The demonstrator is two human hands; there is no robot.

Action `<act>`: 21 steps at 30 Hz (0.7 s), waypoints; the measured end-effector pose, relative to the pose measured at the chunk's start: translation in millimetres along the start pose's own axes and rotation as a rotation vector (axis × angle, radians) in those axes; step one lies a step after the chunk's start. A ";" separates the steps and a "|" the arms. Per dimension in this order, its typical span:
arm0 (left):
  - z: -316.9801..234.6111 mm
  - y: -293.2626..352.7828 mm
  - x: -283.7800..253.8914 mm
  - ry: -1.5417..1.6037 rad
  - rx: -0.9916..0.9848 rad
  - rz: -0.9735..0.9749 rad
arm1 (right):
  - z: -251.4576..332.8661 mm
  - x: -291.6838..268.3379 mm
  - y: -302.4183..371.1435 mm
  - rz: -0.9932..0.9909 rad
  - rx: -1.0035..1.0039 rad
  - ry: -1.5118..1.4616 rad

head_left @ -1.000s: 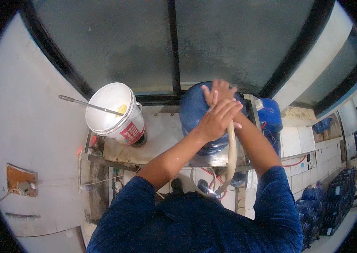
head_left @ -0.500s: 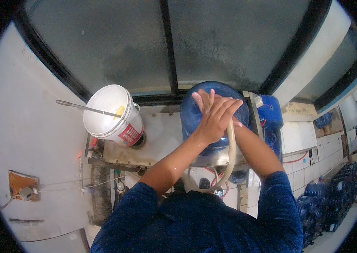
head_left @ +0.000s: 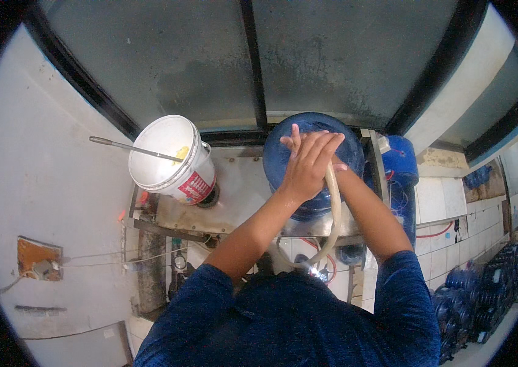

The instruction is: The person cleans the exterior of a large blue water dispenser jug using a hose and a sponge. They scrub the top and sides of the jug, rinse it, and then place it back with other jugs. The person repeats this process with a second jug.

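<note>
My left hand (head_left: 309, 164) lies across my right hand with its fingers stretched out flat. Only parts of my right hand (head_left: 339, 165) show, as the left covers most of its palm. A pale, flexible hose (head_left: 335, 214) rises in a loop from below and ends between the two hands. It seems to be held in the right hand; its tip is hidden. Directly beneath both hands stands a large blue water jug (head_left: 275, 160), on a metal worktop (head_left: 240, 183).
A white bucket (head_left: 167, 174) with a red label stands left on the worktop, a metal-handled tool (head_left: 133, 147) and something yellow inside. Blue containers (head_left: 401, 160) stand beside the worktop's right end. Several blue jugs (head_left: 454, 300) crowd the lower right. Dark-framed glass panes (head_left: 197, 67) close off the back.
My hands have slid slightly against each other above the jug, the hose still between them. The whole view has shifted a little, so the bucket appears farther right.
</note>
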State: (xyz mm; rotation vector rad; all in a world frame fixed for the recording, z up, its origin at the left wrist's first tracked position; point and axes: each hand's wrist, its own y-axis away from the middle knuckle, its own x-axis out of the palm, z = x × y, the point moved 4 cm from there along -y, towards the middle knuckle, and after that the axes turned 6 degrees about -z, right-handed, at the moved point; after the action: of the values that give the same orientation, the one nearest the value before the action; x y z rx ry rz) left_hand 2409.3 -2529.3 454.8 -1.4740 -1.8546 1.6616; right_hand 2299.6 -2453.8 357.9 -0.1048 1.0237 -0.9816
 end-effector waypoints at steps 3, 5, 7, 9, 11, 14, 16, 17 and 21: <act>-2.8 1.1 -2.7 -0.056 0.003 0.018 | 47.2 -30.1 8.7 -0.027 -0.026 0.279; -2.5 -0.5 -2.7 -0.100 -0.001 0.023 | 51.0 -46.4 20.6 -0.092 -0.067 0.200; -0.5 -2.1 -3.6 -0.128 -0.031 0.020 | 45.4 -66.4 34.2 -0.146 0.027 -0.221; 3.6 0.3 -4.5 -0.141 -0.092 0.016 | 70.7 -80.7 43.2 -0.148 0.454 -0.774; 14.5 3.2 -0.2 -0.211 -0.156 0.024 | 115.9 -90.5 59.3 -0.136 0.770 -0.920; 17.8 0.9 7.0 -0.151 -0.252 -0.008 | 154.2 -90.3 75.3 -0.145 0.798 -0.409; 21.2 -2.3 12.3 0.018 -0.417 -0.087 | 142.7 -88.1 87.3 -0.261 0.538 -0.070; 30.6 0.9 16.8 -0.060 -0.476 -0.007 | 145.2 -89.3 85.9 -0.308 0.395 0.096; 50.7 8.0 28.8 -0.348 -0.488 0.499 | 143.7 -130.0 92.0 -0.168 0.527 -0.057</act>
State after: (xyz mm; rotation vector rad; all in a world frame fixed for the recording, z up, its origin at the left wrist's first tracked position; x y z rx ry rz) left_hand 2362.9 -2538.4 419.7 -2.0949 -2.3459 1.8552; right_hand 2446.9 -2355.3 478.8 0.2196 0.6845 -1.3649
